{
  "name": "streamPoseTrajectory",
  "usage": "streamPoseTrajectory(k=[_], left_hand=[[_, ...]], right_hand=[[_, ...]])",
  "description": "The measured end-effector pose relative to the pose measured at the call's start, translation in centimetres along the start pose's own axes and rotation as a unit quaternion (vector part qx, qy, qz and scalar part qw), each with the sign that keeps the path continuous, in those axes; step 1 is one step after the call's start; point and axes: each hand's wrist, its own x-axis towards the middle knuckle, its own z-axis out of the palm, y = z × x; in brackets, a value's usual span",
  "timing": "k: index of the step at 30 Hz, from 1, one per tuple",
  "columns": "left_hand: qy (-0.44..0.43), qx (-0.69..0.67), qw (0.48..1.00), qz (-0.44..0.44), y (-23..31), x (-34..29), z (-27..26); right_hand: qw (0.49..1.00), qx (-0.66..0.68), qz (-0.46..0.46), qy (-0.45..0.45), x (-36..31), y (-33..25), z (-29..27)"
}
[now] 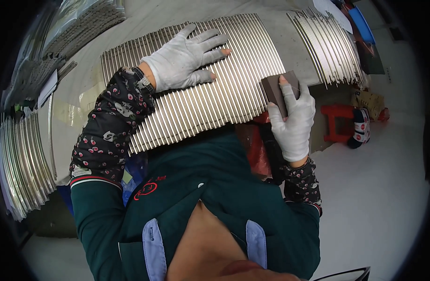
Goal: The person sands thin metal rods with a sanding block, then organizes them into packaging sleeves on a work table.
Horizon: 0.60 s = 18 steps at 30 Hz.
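A wide row of thin shiny metal rods (pixel 233 89) lies side by side on the workbench (pixel 84 89) in front of me. My left hand (pixel 187 58), in a white glove, presses flat on the rods with fingers spread. My right hand (pixel 292 119), also gloved, grips a dark grey abrasive block (pixel 280 89) at the right end of the row, its face touching the rod ends.
A second batch of rods (pixel 327 44) lies at the far right, a third (pixel 25 164) curves along the left edge. Grey bundled parts (pixel 84 28) sit at the back left. A red stool (pixel 337 122) and a slipper (pixel 361 129) are on the floor to the right.
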Motion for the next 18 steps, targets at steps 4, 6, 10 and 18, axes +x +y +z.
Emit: streamPoseTrajectory(k=[4,6,10,18], left_hand=[[-0.003,-0.003,1.0,0.002,-0.1,0.2,-0.1],[0.003,0.0,1.0,0.001,-0.3,0.1,-0.1],[0.008,0.012,1.0,0.005,-0.4,0.1,0.0],[0.025,-0.016,1.0,0.002,-0.5,0.0,0.2]], right_hand=[[0.998,0.049,0.004,-0.027,-2.5,-2.3,-1.2],[0.999,0.041,0.004,-0.025,-3.2,-3.1,-1.3],[0.999,0.015,0.016,-0.04,-3.7,-4.2,-1.2],[0.998,-0.061,0.004,-0.034,-0.7,-5.9,0.0]])
